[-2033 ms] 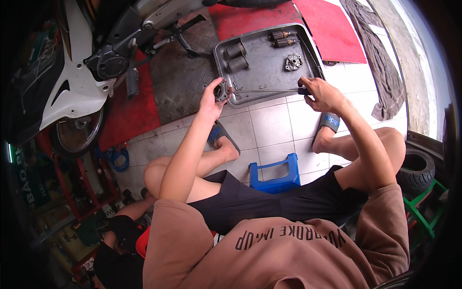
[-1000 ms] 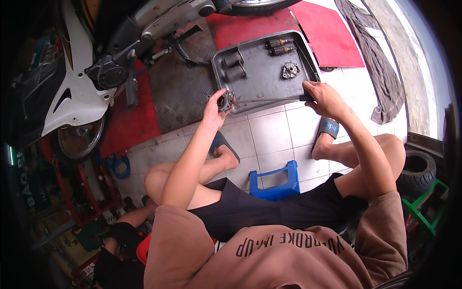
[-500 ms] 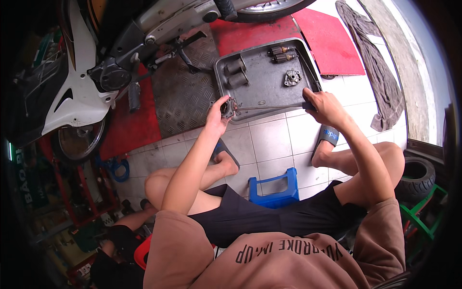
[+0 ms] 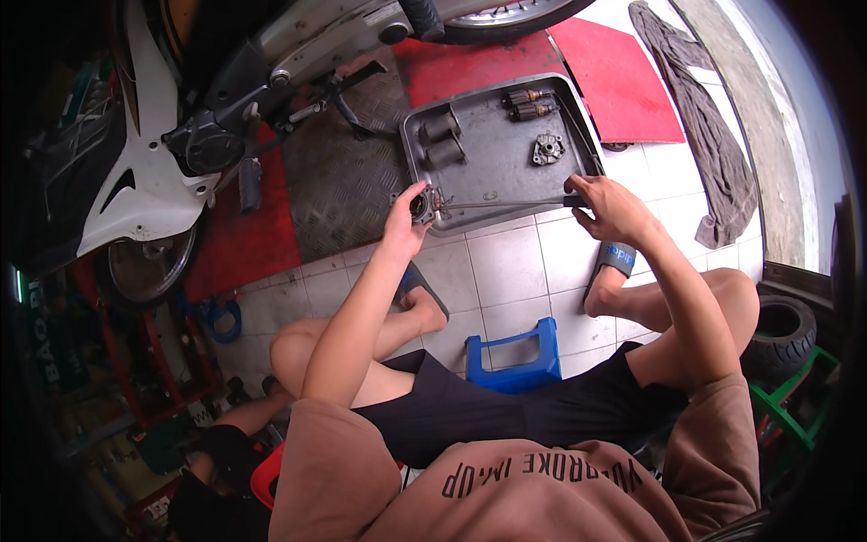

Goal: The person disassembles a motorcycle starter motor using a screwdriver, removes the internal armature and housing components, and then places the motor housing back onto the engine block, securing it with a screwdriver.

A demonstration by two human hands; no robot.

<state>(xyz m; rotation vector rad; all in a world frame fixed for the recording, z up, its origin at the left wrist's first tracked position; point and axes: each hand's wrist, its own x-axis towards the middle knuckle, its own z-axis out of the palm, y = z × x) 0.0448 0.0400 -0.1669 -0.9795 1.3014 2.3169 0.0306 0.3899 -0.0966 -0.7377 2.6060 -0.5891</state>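
Workshop floor, grey tray (image 4: 506, 172) upper centre | left hand (image 4: 408, 219) grips small part (image 4: 423, 204) | right hand (image 4: 603, 203) clasps screwdriver (image 4: 506, 202); keep shaft square to part.

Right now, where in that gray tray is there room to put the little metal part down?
The gray tray is bare in its middle, between the two cylinders at left and the round cap at right. The far right corner is crowded by two small brown parts. The near edge is blocked by the left hand, right hand and the long tool.
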